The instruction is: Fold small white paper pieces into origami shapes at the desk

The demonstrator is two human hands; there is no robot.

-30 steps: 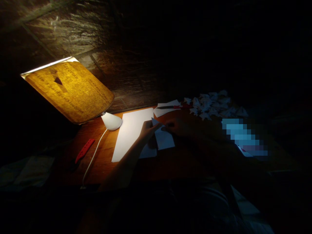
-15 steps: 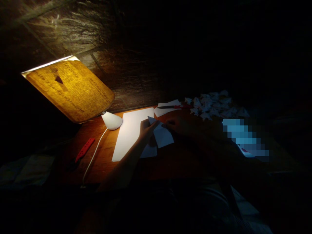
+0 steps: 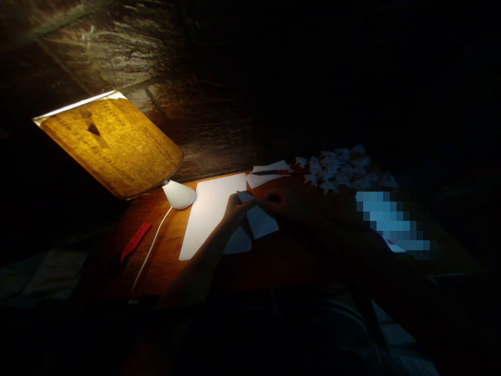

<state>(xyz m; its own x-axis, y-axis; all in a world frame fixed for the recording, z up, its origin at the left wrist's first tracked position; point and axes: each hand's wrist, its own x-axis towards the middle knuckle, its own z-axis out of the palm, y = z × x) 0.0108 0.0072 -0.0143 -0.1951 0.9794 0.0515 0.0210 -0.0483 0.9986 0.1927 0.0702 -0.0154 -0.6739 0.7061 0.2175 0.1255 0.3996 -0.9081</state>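
A small sheet of white paper (image 3: pixel 263 222) is held up between my two hands above the table, its upper part folded to a point. My left hand (image 3: pixel 235 209) pinches the paper from the left near its top edge, thumb on the near face. From the right, my right hand (image 3: pixel 279 201) grips the paper's upper edge, its fingers bent together in deep shadow. Under and beside my left hand lies a larger stack of white paper (image 3: pixel 211 214) on the wooden table (image 3: pixel 164 250).
A lamp (image 3: pixel 117 146) with a printed yellow shade stands at the left, its white cord running forward. Near it lies a red-handled tool (image 3: pixel 135 241). Behind are paper pieces (image 3: pixel 266 180) with a dark blade across them, and many folded paper shapes (image 3: pixel 338 167). A blurred-out phone-like device (image 3: pixel 391 222) glows right.
My left hand has shifted slightly on the paper, and its top point has tipped lower. My right hand stays at the upper edge.
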